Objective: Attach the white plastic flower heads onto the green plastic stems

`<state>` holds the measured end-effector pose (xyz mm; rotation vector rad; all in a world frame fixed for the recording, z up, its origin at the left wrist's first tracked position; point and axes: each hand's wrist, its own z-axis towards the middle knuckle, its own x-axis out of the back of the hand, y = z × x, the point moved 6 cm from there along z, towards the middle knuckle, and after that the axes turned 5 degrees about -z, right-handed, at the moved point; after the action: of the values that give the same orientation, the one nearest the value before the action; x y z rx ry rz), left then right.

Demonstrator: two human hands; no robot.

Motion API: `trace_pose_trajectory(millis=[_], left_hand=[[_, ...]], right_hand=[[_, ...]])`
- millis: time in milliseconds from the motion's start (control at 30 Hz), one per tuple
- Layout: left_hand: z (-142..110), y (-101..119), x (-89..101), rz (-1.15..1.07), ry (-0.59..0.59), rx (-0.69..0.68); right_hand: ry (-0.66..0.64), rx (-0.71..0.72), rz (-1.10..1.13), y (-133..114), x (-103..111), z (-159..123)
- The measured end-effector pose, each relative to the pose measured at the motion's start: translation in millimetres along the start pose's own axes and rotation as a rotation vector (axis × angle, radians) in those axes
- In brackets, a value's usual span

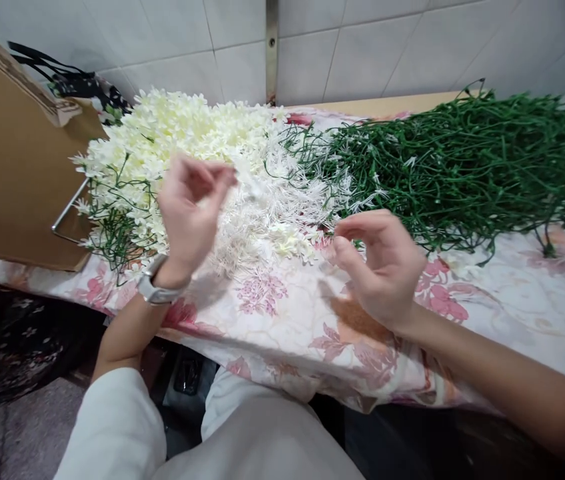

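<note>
My left hand [189,217], with a watch on its wrist, is raised in front of the pale yellow artificial flowers [197,127]. Its thumb and fingers are closed in a pinch, smeared by motion; whatever they hold is hidden. My right hand [382,267] hovers above the cloth, its thumb and forefinger nearly together at the near edge of the white, thin-spiked plastic pieces [287,193]. Anything between those fingertips is too small to make out. To the right lies a large heap of green plastic stems [477,167]. A few green stems with flowers [117,233] are left of my left hand.
A floral tablecloth [262,320] covers the table. At the left stands a cardboard box [17,160], with a bent metal wire [67,210] beside it and a dark patterned bag [87,87] behind. A tiled wall [362,53] closes off the back. Dark flowered clothing [17,340] shows at lower left.
</note>
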<state>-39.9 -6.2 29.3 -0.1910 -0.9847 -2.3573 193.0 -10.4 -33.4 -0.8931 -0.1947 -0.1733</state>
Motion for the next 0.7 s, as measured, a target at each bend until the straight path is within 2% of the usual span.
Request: trace_pose_trajectory(millis=[33, 100, 167, 233, 300, 367, 433, 533, 567, 633, 700], left_hand=[[12.0, -7.1, 21.3, 0.052, 0.14, -0.081], [30.7, -31.4, 56.8, 0.188, 0.304, -0.122], [43.2, -63.8, 78.5, 0.397, 0.302, -0.004], [48.3, -91.5, 85.5, 0.546, 0.183, 0.124], [47.7, -99.9, 87.2, 0.613, 0.174, 0.133], [46.2, -92.0, 83.5, 0.636, 0.212, 0.083], [45.7, -74.1, 74.9, 0.638, 0.223, 0.021], [46.1, -39.7, 52.7, 0.603, 0.121, -0.068], [45.1, -28.5, 41.9, 0.581, 0.044, -0.092], [38.6, -9.0, 13.3, 0.515, -0.187, -0.122], [22.5, 6.1, -22.7, 0.404, -0.501, -0.139]], right_hand=[[-0.027, 0.002, -0.004, 0.7, -2.0, 0.5], [-0.087, -0.009, -0.023, 2.9, -6.9, 1.6], [-0.1, -0.049, -0.033, 6.5, -8.4, 3.3], [-0.082, -0.092, -0.036, 10.4, -6.7, 5.3], [-0.065, -0.117, -0.033, 13.1, -4.6, 7.2], [-0.053, -0.114, -0.03, 14.3, -2.6, 9.1], [-0.026, -0.103, -0.024, 14.7, 0.0, 11.6], [0.033, -0.109, -0.004, 17.1, 4.6, 16.6], [0.051, -0.117, 0.007, 18.5, 6.0, 18.3], [0.074, -0.135, 0.024, 21.6, 7.8, 21.1], [0.085, -0.14, 0.03, 24.0, 8.6, 22.7]])
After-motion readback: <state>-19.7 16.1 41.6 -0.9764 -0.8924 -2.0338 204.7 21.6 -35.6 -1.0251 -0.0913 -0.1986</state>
